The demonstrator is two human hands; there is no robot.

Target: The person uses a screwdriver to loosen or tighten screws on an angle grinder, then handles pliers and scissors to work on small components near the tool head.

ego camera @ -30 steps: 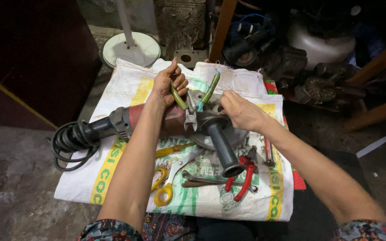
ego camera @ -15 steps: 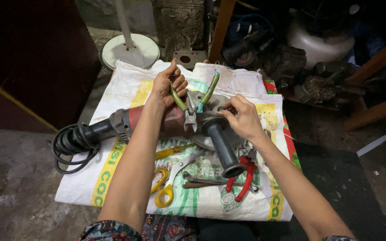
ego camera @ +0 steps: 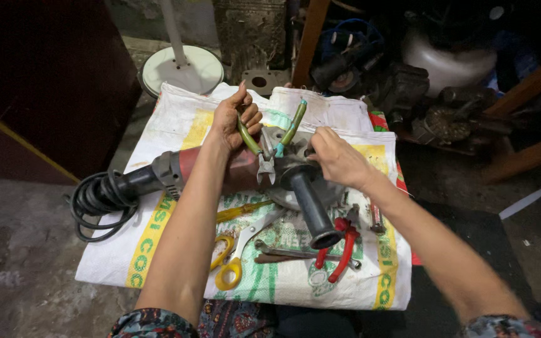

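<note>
A red and grey angle grinder (ego camera: 176, 172) lies on a white woven sack (ego camera: 164, 125), its black side handle (ego camera: 308, 206) sticking toward me. My left hand (ego camera: 233, 119) grips one green handle of a pair of cutting pliers (ego camera: 267, 150) whose jaws sit at the grinder's head. My right hand (ego camera: 336, 159) rests its fingers on the grinder's head, just right of the pliers.
On the sack lie yellow-handled scissors (ego camera: 233, 263), a yellow screwdriver (ego camera: 242, 211), red-handled pliers (ego camera: 339, 250) and a wrench (ego camera: 295, 256). The grinder's black cord (ego camera: 98, 200) is coiled at the left. A white fan base (ego camera: 180, 69) stands behind. Dark machine parts (ego camera: 433, 106) crowd the right.
My right hand has drawn in closer to the grinder's head. The left hand and pliers have hardly moved.
</note>
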